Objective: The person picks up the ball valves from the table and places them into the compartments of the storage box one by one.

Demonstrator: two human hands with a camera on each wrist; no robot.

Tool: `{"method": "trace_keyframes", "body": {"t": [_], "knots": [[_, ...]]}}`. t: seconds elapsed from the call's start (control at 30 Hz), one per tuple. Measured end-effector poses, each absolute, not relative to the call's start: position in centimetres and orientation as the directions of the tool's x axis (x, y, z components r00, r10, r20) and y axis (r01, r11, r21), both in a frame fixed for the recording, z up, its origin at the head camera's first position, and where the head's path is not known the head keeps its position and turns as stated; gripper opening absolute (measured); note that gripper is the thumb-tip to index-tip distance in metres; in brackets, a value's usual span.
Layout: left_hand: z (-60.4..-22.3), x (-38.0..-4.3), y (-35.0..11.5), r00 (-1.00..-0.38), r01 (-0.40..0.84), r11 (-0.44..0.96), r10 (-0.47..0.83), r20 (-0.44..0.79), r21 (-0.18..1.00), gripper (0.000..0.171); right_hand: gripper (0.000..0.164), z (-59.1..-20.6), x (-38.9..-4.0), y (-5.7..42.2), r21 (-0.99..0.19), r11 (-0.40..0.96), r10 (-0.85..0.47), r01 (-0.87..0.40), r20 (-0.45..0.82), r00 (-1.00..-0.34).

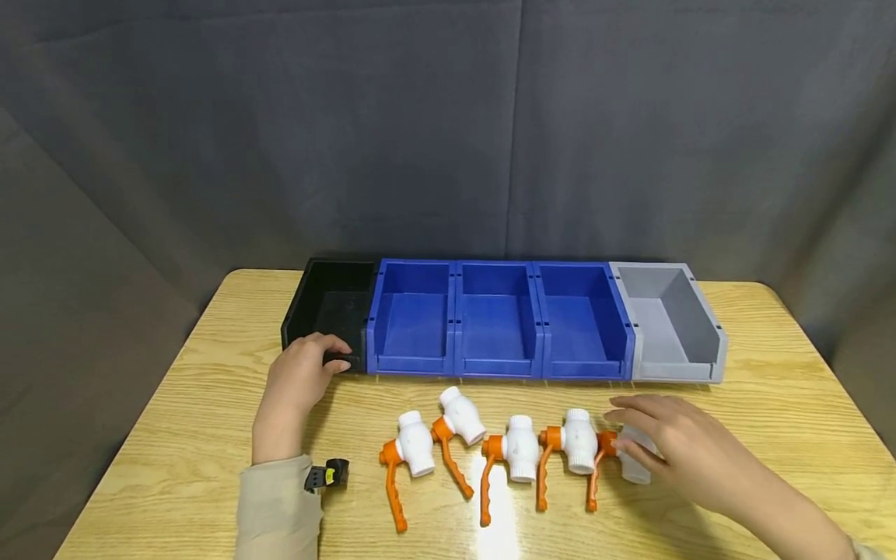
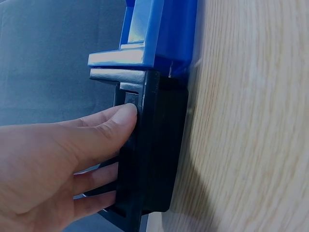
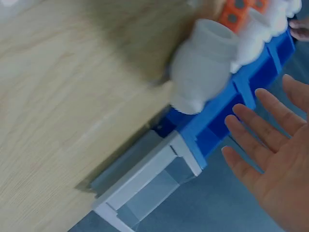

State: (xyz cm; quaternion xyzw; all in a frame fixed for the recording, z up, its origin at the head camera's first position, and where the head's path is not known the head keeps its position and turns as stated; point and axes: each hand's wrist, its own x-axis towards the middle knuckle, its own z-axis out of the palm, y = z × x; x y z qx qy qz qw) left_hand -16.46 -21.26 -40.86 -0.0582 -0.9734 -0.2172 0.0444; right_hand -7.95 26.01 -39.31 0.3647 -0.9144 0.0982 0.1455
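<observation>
My left hand (image 1: 299, 381) pinches the front lip of the black bin (image 1: 297, 307); in the left wrist view the thumb lies on the lip's outer side and the fingers reach inside. On the right, my right hand (image 1: 675, 447) hovers over the rightmost white ball valve (image 1: 635, 465) with its fingers spread, partly covering it. The right wrist view shows the palm apart from that valve (image 3: 202, 65). More white valves with orange lever handles lie in a row to its left, among them one valve (image 1: 579, 442) beside it and one (image 1: 416, 445) at the far left.
Three blue bins, the middle one (image 1: 497, 365) among them, stand side by side between the black bin and a grey bin (image 1: 675, 372). They sit towards the back of the wooden table (image 1: 175, 435). Behind hangs a dark grey curtain (image 1: 420, 140).
</observation>
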Motion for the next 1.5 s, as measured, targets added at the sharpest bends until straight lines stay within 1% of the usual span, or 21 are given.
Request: {"method": "trace_keyframes", "body": {"t": [0.07, 0.3, 0.57, 0.83, 0.97, 1.07, 1.23, 1.5], "knots": [[-40.9, -16.5, -21.3, -0.988, 0.136, 0.899, 0.091, 0.125, 0.417, 0.015, 0.029, -39.4, -7.8, 26.3, -0.056, 0.707, -0.660, -0.705, 0.308, -0.685], [-40.7, -16.6, -20.9, -0.991, 0.107, 0.915, 0.066, 0.118, 0.389, 0.016, 0.046, -40.0, -7.5, 27.3, 0.002, 0.687, -0.709, -0.727, 0.221, -0.670], [-40.4, -16.6, -20.7, -0.993, 0.078, 0.924, 0.038, 0.114, 0.373, 0.015, 0.052, -40.3, -8.1, 27.2, -0.015, 0.681, -0.726, -0.732, 0.111, -0.678], [-40.7, -16.3, -20.6, -0.994, 0.075, 0.919, 0.039, 0.101, 0.386, 0.014, 0.066, -40.6, -8.8, 26.6, -0.019, 0.691, -0.723, -0.723, -0.013, -0.691], [-40.8, -16.4, -20.6, -0.993, 0.078, 0.918, 0.038, 0.111, 0.389, 0.013, 0.072, -40.8, -8.9, 26.4, -0.021, 0.699, -0.715, -0.715, -0.049, -0.698], [-40.8, -16.4, -20.6, -0.993, 0.082, 0.916, 0.041, 0.113, 0.392, 0.013, 0.071, -40.9, -9.0, 26.3, -0.027, 0.699, -0.715, -0.715, -0.060, -0.697], [-40.9, -16.5, -20.7, -0.992, 0.092, 0.914, 0.048, 0.119, 0.396, 0.013, 0.065, -41.1, -9.1, 26.1, -0.037, 0.689, -0.724, -0.724, -0.069, -0.686], [-41.0, -16.6, -20.7, -0.992, 0.087, 0.911, 0.042, 0.119, 0.403, 0.012, 0.062, -41.0, -9.3, 26.2, -0.022, 0.679, -0.733, -0.734, -0.073, -0.676]]}}
